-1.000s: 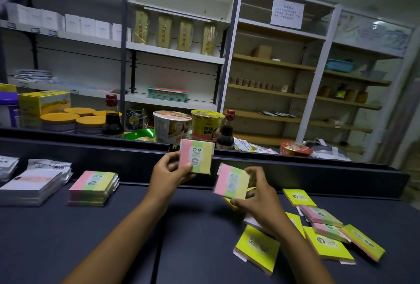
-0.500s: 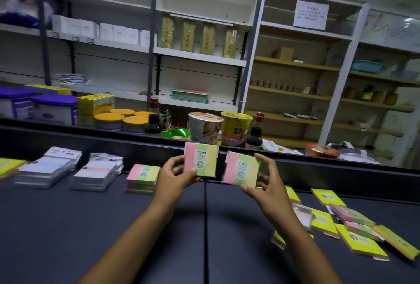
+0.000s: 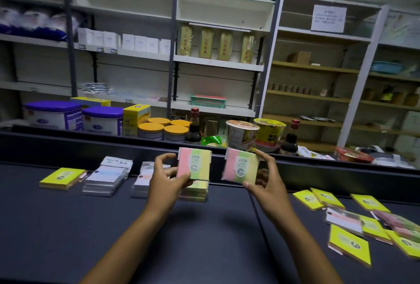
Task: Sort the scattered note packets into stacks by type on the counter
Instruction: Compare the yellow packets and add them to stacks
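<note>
My left hand (image 3: 167, 180) holds up a pink-green-yellow striped note packet (image 3: 195, 166) marked 2209. My right hand (image 3: 266, 183) pinches a matching striped packet (image 3: 241, 166) beside it, a small gap between the two. Both are lifted above the dark counter (image 3: 204, 238). Just under the left packet lies a stack of the same striped packets (image 3: 196, 191). To the left stand two stacks of white clear-wrapped packets (image 3: 106, 178) (image 3: 142, 182) and a yellow stack (image 3: 62, 178). Several yellow and pink packets (image 3: 354, 226) lie scattered on the right.
A raised black ledge (image 3: 91, 147) runs along the counter's far side. Behind it stand tubs (image 3: 53, 114), tins, sauce bottles (image 3: 194, 128) and noodle cups (image 3: 241, 133). Shelving fills the back wall.
My view has swung left, revealing more stacks. Both hands moved left with their striped packets, and the right one rose level with the left, over the striped stack.
</note>
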Demonstrator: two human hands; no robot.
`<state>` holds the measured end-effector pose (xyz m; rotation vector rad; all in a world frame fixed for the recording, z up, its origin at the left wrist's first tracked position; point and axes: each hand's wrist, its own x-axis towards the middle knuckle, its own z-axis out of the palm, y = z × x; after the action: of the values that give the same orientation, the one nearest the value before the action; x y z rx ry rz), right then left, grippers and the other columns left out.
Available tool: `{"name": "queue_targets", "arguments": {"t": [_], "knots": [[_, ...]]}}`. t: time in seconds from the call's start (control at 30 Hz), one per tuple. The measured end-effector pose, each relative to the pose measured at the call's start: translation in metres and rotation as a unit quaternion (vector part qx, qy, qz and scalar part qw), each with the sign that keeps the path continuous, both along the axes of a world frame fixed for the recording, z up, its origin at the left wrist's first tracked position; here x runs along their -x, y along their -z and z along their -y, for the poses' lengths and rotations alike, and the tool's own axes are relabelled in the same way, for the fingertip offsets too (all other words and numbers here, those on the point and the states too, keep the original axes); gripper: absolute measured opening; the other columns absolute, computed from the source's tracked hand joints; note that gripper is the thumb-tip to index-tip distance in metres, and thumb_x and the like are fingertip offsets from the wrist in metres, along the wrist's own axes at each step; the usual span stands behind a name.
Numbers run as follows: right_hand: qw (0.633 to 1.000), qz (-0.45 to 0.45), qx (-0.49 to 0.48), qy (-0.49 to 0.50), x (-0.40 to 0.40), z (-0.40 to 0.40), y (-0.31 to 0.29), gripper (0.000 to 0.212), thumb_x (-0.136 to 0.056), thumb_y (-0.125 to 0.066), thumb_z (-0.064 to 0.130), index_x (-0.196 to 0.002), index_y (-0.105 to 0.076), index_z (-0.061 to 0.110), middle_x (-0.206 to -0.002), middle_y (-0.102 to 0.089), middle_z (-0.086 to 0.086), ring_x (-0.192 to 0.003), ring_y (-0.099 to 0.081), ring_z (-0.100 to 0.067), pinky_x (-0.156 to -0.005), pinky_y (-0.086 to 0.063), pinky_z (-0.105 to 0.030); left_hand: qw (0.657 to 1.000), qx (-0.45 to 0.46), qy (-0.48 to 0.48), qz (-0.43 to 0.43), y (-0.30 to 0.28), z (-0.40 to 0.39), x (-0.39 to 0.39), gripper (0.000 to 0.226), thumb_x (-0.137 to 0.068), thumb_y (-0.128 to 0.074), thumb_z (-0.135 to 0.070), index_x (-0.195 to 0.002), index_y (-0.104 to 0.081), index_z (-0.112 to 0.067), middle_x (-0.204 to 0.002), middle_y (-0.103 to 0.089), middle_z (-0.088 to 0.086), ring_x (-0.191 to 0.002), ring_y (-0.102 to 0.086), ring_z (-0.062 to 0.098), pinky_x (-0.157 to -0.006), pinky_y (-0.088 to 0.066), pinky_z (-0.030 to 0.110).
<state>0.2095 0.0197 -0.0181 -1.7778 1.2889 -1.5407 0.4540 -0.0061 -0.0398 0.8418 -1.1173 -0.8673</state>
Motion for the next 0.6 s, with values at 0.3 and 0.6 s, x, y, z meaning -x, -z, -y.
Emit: {"name": "queue_targets", "arguments": {"t": [0.3,0.6], "knots": [[1.000,0.015,0.006,-0.001,-0.029,0.027,0.003,0.085,-0.082,-0.073,-0.005,-0.123,-0.040,0.062,-0.115,-0.063,0.011,-0.101,-0.067,-0.002,-0.077,-0.059,-0.025,0.994,-0.031,-0.022,0.105,0.007,0.029,-0.017,0.031,-0.082,-0.072,-0.002,-0.100,-0.063,-0.025,-0.097,-0.069,0.004,-0.082,-0.073,0.018,-0.074,-0.061,0.042],[0.999,0.016,-0.006,-0.028,-0.028,0.074,0.006,0.081,-0.082,-0.073,-0.005,-0.135,-0.039,0.047,-0.115,-0.064,0.007,-0.099,-0.068,-0.006,-0.074,-0.059,-0.025,0.953,-0.048,-0.087,0.287,0.022,0.055,-0.009,0.031,-0.081,-0.076,-0.016,-0.109,-0.064,-0.024,-0.101,-0.068,-0.007,-0.085,-0.061,0.008,-0.072,-0.045,0.013]]}}
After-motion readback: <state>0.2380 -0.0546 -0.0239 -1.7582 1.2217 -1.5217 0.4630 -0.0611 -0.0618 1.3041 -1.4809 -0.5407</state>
